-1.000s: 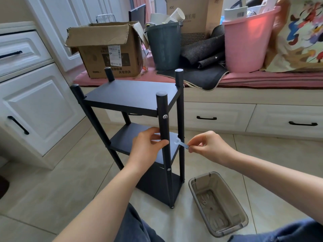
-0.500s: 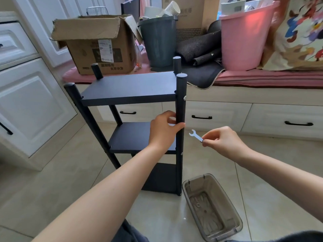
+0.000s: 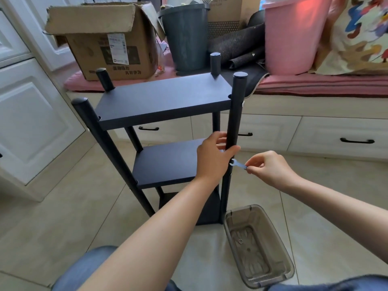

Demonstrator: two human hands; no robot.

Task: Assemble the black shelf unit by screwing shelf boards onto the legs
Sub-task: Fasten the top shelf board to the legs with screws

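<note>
The black shelf unit (image 3: 163, 97) stands upright on the tiled floor, three boards fixed between round black legs. My left hand (image 3: 212, 156) grips the near right leg (image 3: 236, 114) just above the middle board (image 3: 165, 162). My right hand (image 3: 266, 169) pinches a small flat silver wrench (image 3: 238, 164) by its tail. The wrench's open jaw touches the right side of that leg at the middle board's height. Whatever fastener sits there is hidden by the jaw and my thumb.
A clear grey plastic tub (image 3: 258, 246) with a small ring in it lies on the floor by the unit's right foot. Behind stands a bench with drawers (image 3: 336, 135), a cardboard box (image 3: 109, 43), a dark bin (image 3: 186, 36) and a pink bucket (image 3: 294, 36). White cabinets (image 3: 31, 122) flank the left.
The shelf unit was turned so its long front faces me. My right hand brought the wrench from open air in against the near right leg.
</note>
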